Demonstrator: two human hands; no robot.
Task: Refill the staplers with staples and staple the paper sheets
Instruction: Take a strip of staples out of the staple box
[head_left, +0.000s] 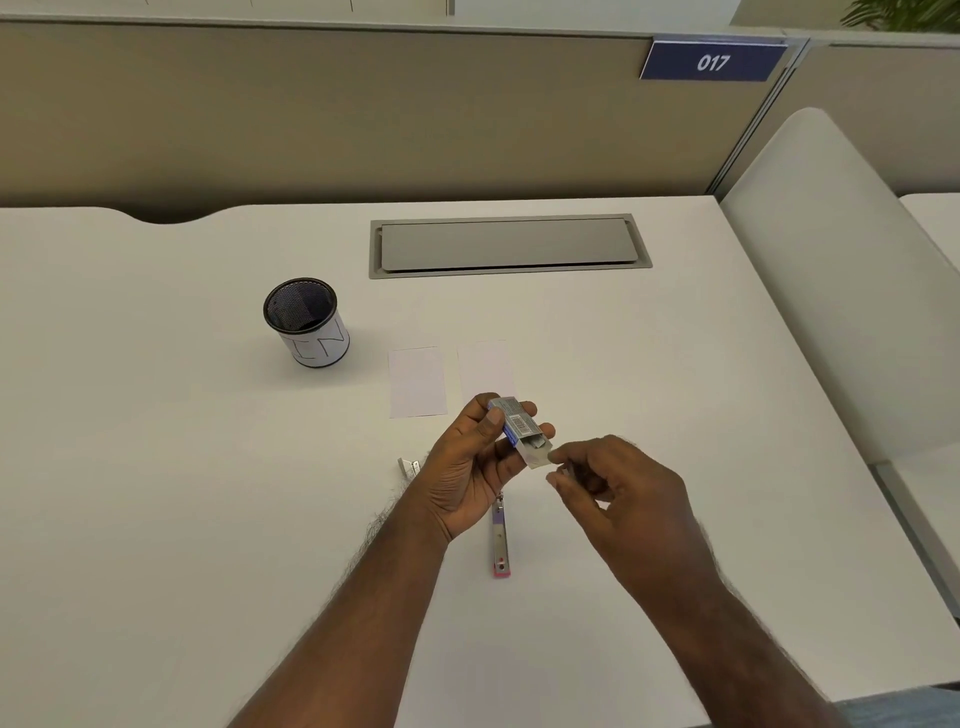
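Farthest to your left on the white desk (156, 467) stands a black mesh pen cup (306, 321), upright, with a white paper band wrapped around its lower part and hand-drawn letters on it. To its right, and well apart from it, two small paper sheets (417, 382) lie flat side by side, not touching each other; the right one is faint against the desk and its near edge is hidden behind your fingers. Nearer to you, just beside your left wrist, a small metal piece (409, 466) rests on the desk; you cannot tell from here what it is. Your left hand (475, 467) is raised above the desk, thumb and fingers curled round a small box of staples (514, 425), gripping it with the barcode side up and the open end tilted toward your right. The inner tray (537, 451) sticks out of that open end. Below your left hand a stapler (500, 540) lies opened out flat on the desk, its metal rail pointing toward you and a pink tip at the near end. Your right hand (613, 488) hovers just beside the tray, thumb and forefinger drawn close together at its lip; whether they pinch anything you cannot tell. Behind all this, a grey cable hatch (509, 245) is set into the desk.
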